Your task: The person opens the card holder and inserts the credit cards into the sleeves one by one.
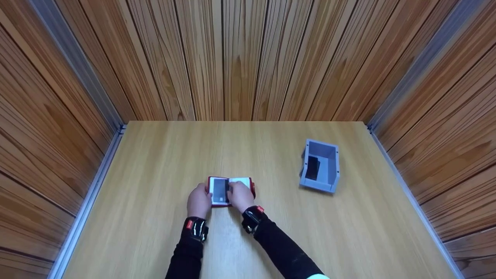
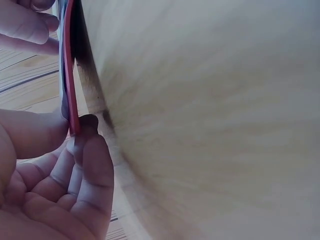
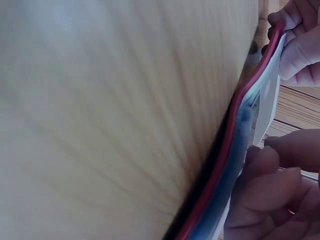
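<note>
A left hand [image 1: 199, 201] pinches the edge of an open red booklet [image 1: 221, 190] over the table [image 1: 271, 155]; the right hand [image 1: 242, 197] curls at its middle, grip unclear. Well apart, toward the table's right edge, a gray box [image 1: 328, 164] holds a black object [image 1: 312, 167].

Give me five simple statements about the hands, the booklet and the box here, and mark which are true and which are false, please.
1. The left hand grips an edge of the red-covered booklet. True.
2. The booklet is closed. False: it is open, with its inside showing.
3. The box stands to the right of the booklet in the head view. True.
4. The box has nothing inside. False: a dark object is in it.
5. The right hand is reaching into the box. False: it is at the booklet, apart from the box.
</note>
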The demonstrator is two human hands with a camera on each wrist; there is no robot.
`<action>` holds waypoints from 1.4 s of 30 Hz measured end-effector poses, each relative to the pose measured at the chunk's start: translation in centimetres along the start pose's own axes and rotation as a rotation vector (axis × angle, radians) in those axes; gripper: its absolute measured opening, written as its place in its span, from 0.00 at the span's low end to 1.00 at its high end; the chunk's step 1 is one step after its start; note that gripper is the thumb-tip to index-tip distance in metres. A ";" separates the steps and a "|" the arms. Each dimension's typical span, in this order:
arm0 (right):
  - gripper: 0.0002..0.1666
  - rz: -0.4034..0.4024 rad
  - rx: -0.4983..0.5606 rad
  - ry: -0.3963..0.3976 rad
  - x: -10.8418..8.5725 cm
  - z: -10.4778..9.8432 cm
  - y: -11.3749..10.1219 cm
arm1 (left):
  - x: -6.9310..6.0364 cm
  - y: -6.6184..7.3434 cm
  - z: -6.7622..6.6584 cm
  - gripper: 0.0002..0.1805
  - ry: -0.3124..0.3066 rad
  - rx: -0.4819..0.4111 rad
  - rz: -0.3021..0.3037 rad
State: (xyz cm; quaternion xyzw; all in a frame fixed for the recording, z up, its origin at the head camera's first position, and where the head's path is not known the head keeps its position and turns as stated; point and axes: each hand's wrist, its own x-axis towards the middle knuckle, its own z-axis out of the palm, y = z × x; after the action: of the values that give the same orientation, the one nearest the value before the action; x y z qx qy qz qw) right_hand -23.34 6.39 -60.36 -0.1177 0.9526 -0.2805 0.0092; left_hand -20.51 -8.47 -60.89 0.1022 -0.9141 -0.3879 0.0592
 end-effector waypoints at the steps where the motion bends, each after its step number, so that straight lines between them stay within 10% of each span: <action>1: 0.13 -0.002 0.003 -0.003 0.0 0.0 0.0 | 0.0 0.0 0.0 0.07 0.001 0.001 0.001; 20: 0.06 -0.008 0.099 -0.053 -0.1 0.3 -0.5 | 0.0 0.0 -0.1 0.07 0.011 0.006 0.039; 24: 0.18 -0.022 0.133 -0.068 -0.1 0.3 -0.5 | 0.0 -0.1 -0.1 0.08 0.011 0.005 0.049; 42: 0.09 0.022 0.100 -0.050 -0.6 0.5 -0.5 | 0.1 0.3 -0.1 0.10 -0.048 0.016 -0.026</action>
State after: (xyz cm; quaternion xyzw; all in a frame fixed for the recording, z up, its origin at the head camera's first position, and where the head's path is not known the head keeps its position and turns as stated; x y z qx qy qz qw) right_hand -22.64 5.86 -60.61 -0.1136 0.9381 -0.3246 0.0419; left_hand -20.66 -8.38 -60.60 0.1053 -0.9169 -0.3837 0.0313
